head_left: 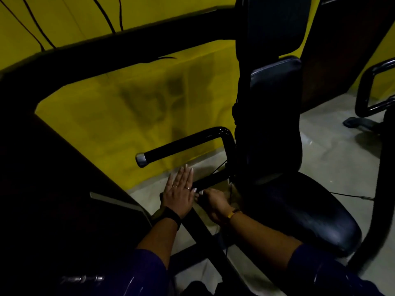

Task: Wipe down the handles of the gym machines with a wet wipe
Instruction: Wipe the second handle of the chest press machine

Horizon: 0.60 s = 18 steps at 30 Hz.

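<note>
One glossy black bent-tube handle with a silver end cap [186,144] juts left of the black padded seat [299,210], untouched. Just below, the left hand [180,192] lies flat, fingers straight, over a lower black bar [213,179]; the right hand [215,202] curls at that bar, its grip too dark to tell.

- No text, brand, number or sign can be read anywhere in the view.
- A pale mark [81,279] sits on a dark surface [53,289], well below and to the left of the left hand [180,191]. It may be print, but it is too blurred and dim to read.
- Thin black lines [37,24] run across the yellow wall [149,99], far above that hand. They are curved strokes that form no letters that can be made out.
</note>
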{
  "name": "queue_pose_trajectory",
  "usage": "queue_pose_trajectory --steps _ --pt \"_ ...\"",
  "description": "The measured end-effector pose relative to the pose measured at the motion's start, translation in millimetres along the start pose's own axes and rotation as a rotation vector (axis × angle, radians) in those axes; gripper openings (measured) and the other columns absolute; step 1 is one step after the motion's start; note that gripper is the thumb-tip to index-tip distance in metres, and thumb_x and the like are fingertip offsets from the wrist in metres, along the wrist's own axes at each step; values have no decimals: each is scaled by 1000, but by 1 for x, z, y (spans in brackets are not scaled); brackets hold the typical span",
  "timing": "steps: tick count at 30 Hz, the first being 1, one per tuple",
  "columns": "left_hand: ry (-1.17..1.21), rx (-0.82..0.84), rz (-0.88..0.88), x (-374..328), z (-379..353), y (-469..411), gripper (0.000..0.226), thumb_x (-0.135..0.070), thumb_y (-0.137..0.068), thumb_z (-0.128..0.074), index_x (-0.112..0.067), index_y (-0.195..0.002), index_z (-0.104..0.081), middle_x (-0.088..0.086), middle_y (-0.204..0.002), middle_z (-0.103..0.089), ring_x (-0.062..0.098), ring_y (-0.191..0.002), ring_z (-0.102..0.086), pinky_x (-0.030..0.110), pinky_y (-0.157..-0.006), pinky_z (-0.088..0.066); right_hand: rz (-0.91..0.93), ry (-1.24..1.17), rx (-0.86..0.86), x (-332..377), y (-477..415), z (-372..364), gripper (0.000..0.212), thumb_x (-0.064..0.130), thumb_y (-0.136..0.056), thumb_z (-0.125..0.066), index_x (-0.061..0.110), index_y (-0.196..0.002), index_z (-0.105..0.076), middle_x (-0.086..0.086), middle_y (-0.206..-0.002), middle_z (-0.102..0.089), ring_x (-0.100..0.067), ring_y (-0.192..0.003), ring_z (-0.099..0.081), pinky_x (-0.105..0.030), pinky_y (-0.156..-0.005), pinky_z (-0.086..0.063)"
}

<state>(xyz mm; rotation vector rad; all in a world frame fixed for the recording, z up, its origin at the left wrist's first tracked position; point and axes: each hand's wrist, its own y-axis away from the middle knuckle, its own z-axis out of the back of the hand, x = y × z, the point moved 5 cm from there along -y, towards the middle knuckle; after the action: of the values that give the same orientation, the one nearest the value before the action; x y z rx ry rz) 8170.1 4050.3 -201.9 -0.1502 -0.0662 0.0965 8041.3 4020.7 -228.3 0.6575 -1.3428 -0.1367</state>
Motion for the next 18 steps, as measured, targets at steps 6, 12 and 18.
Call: queue_pose_trajectory --steps 6,12,18 --pt "27 28 107 9 -2 12 66 -35 -94 -29 -8 -152 -14 14 -154 -34 24 -143 -22 40 -118 2 444 260 -140 35 27 22 21 2 -88 -59 10 -101 -74 4 -94 -70 -6 -86 -65 -14 -79 -50" --pt "79 57 132 6 -1 13 60 -34 -95 -29 -6 -148 -23 16 -153 -35 25 -143 -23 40 -118 -1 1027 1273 -408 49 -3 56 56 -1 -74 -59 4 -130 -57 -16 -131 -59 -31 -129 -49 -43 -119 -2" --pt "234 76 278 8 -3 9 61 -37 -101 -18 -4 -150 -31 14 -155 -32 25 -144 -32 40 -117 -15 743 1149 -249 41 6 15 51 -3 -91 -37 -1 -143 -39 -23 -146 -40 -33 -141 -32 -40 -119 3"
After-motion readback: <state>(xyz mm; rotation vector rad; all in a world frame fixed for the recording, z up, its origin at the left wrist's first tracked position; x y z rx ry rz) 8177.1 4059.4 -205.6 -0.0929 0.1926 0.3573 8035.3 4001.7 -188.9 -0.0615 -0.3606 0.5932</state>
